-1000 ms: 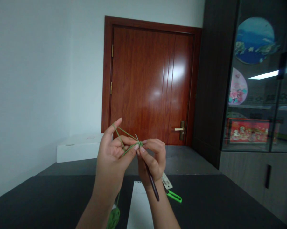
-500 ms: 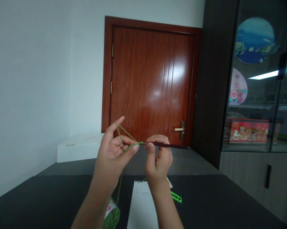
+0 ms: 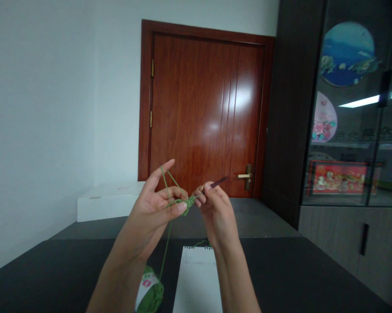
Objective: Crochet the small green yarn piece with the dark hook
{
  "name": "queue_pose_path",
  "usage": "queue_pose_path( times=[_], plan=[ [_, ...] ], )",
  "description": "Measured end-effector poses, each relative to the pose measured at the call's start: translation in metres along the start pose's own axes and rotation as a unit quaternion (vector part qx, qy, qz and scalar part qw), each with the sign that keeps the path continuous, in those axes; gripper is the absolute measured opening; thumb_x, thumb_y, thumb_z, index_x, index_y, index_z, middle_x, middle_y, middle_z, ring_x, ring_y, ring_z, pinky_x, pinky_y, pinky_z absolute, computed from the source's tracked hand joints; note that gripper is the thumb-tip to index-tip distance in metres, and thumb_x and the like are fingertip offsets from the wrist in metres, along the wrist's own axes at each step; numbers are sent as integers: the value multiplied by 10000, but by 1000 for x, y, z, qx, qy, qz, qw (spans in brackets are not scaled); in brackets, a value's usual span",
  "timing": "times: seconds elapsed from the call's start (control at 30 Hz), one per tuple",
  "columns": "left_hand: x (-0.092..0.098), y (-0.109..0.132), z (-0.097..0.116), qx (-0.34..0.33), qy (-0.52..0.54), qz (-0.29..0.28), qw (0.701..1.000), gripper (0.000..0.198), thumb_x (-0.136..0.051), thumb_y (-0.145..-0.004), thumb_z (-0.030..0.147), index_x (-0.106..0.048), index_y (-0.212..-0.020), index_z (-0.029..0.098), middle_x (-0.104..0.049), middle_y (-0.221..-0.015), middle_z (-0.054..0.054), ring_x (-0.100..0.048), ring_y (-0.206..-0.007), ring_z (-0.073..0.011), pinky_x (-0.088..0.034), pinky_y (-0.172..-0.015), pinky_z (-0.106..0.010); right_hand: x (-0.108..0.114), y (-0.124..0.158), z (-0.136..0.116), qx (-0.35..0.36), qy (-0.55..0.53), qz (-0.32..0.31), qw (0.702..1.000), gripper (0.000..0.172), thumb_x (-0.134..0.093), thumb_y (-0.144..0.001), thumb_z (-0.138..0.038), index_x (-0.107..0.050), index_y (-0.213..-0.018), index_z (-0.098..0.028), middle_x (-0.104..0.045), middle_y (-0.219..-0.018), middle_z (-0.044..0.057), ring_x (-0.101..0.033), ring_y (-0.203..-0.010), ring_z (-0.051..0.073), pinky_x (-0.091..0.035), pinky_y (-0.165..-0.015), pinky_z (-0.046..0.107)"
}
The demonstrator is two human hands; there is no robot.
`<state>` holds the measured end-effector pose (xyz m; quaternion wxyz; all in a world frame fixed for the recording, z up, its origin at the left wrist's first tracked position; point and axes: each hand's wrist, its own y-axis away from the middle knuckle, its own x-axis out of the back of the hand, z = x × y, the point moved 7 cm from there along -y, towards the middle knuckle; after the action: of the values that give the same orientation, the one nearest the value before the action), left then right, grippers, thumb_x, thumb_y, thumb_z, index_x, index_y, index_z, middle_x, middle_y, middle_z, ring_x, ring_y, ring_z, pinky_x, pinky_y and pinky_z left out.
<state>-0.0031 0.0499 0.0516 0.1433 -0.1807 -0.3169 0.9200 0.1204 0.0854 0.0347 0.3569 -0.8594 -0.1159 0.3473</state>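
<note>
Pinching a slim dark crochet hook [image 3: 214,185] in the narrow right grip [image 3: 215,208]; held looped green yarn [image 3: 174,202] taut across the left grip [image 3: 153,208], one strand dropped to a round green yarn ball [image 3: 150,291] on the dark counter [image 3: 68,269].

The ball of yarn [image 3: 150,293] is cut off by the bottom edge, so only part of it shows. The notepad [image 3: 197,280] runs off that edge too, and so do the left arm [image 3: 117,278] and the right arm [image 3: 238,278]. The right hand [image 3: 217,208] hides part of the hook [image 3: 216,184], and its tip is lost in the green knot [image 3: 188,204]. The knot's loops are too small to count. The left hand [image 3: 150,213] hides some of the thread [image 3: 169,184]. The red picture [image 3: 337,177] behind the glass [image 3: 341,130] is too blurry to make out.
</note>
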Motion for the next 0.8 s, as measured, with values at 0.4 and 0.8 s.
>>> queue_pose_path(
  times=[0.4,0.8],
  plan=[
    [-3,5,9,-64,-27,81,994,888,-803,-729,63,-412,-1493,290,-714,-819,-7,-660,-815,-139,-529,-789,-220,-12,16,-31,275,263,-23,924,112,-684,-887,-237,-578,-849,-244,-628,-777,-13,-597,-744,155,-465,-725,321],
    [-8,3,-22,136,199,-17,970,856,-749,-691,-20,-436,-1480,94,-709,-1001,-128,-701,-889,-182,-567,-800,-213,-11,14,-21,247,37,7,968,99,-589,-963,-289,-561,-894,-223,-551,-711,-26,-545,-624,122,-432,-579,254]
  ],
)
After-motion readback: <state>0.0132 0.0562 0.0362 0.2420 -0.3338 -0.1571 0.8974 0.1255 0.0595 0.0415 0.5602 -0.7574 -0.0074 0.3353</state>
